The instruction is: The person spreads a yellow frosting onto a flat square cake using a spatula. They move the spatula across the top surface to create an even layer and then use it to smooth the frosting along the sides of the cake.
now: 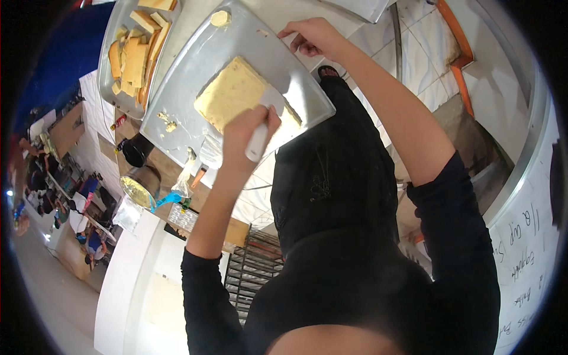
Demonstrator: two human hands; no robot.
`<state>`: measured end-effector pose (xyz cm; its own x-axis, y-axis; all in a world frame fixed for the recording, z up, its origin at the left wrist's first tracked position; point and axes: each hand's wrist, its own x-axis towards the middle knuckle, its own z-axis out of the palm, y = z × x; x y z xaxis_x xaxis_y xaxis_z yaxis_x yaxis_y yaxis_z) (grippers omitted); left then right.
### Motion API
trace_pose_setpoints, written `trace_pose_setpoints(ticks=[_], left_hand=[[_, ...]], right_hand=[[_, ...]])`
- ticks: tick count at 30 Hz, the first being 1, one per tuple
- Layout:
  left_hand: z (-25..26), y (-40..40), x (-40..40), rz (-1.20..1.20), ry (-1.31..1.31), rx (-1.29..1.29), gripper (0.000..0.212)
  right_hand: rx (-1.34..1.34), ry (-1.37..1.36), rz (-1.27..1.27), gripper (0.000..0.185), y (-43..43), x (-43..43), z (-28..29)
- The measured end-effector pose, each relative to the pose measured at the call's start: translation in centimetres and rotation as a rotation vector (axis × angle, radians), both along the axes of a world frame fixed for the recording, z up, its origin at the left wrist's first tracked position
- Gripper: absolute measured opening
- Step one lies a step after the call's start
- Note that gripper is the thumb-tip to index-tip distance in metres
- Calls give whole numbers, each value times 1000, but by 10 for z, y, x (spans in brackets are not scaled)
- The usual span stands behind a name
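Observation:
My left hand (243, 129) grips the white handle of a spatula-like tool (257, 144), its pale flat blade resting over the near right part of a rectangular cake (233, 91). Pale yellow cream covers the cake, which lies on a metal tray (186, 84). At the tray's right edge is my right hand (313, 37), fingers curled, its index fingertip at the rim and nothing visibly held. A round lump of cream (220, 18) sits in the far corner of the tray. Small smeared bits (168, 124) lie on its left side.
Left of the tray stands a metal pan (104, 75) with cake slices and offcuts. Nearer are a black container (136, 151), a pot of yellow cream (136, 191), a blue utensil (167, 199) and a scraper (211, 148). A metal rack (253, 266) stands lower; people are far left.

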<state>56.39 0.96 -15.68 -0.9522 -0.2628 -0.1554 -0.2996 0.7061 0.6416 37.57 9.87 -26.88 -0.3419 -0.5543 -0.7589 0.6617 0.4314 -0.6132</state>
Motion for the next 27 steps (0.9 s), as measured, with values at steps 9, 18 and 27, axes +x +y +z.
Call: trace_pose_setpoints(ticks=[9, 18, 27], left_hand=[[6, 37, 19, -41, 44, 106, 18], [6, 40, 14, -112, -91, 34, 14], [45, 3, 9, 294, -286, 401, 17]], right_hand=[[-19, -10, 4, 31, 5, 0, 1], [-1, -15, 42, 31, 2, -4, 1], [-8, -64, 31, 31, 1, -1, 0]])
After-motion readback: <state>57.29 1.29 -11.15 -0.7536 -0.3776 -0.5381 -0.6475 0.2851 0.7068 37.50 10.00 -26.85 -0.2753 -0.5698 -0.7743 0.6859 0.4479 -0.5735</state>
